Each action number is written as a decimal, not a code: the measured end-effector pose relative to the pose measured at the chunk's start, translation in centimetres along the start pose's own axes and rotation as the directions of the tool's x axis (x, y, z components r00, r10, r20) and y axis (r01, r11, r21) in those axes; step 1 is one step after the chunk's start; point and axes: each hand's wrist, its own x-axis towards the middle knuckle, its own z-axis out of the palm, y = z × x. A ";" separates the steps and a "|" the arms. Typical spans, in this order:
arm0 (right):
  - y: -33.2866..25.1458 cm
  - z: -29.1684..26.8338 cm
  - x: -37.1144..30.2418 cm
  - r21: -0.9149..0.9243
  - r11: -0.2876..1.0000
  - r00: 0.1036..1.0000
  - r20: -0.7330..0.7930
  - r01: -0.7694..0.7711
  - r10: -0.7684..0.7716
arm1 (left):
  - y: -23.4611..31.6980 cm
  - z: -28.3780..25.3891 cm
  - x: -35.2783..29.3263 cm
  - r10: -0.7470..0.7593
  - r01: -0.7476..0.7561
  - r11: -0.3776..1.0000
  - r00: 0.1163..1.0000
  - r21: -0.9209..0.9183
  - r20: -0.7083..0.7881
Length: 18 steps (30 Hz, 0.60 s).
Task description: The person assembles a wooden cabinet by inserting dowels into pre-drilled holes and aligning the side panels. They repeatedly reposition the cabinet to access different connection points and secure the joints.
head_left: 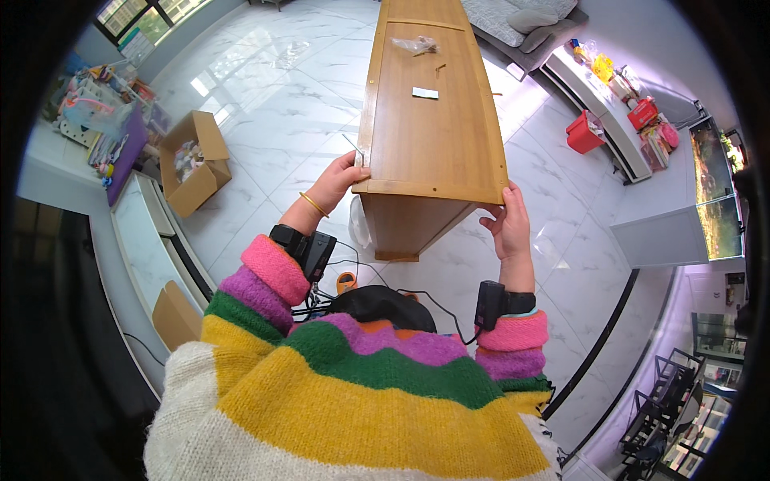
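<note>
A long wooden cabinet stands in front of me, its light brown panel facing up. At its near left corner my left hand is closed around the edge, thumb on the upper surface. A thin metal rod sticks out beside that hand; its lower end is hidden, and I cannot make out its kind. My right hand grips the near right corner, fingers at the edge and partly under it. On the panel lie a small white paper, a clear plastic bag and a few brass-coloured screws.
An open cardboard box sits on the tiled floor to the left. A red bin stands right of the cabinet, near a low white unit. Black cables run from my wrist devices, near an orange roll. A grey sofa is farther back.
</note>
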 end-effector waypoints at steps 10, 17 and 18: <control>0.2 0.0 -0.1 0.021 1.000 1.000 0.004 0.001 -0.001 | -0.3 0.3 0.0 0.022 -0.023 0.998 1.000 -0.050 -0.011; 0.3 -0.1 0.1 0.027 1.000 1.000 0.005 -0.003 0.003 | -0.6 0.0 0.3 0.053 -0.054 0.995 0.998 -0.080 -0.014; 0.3 -0.1 0.2 0.031 0.999 1.000 -0.002 -0.010 0.011 | -0.7 0.0 0.4 0.053 -0.055 0.993 0.998 -0.102 -0.028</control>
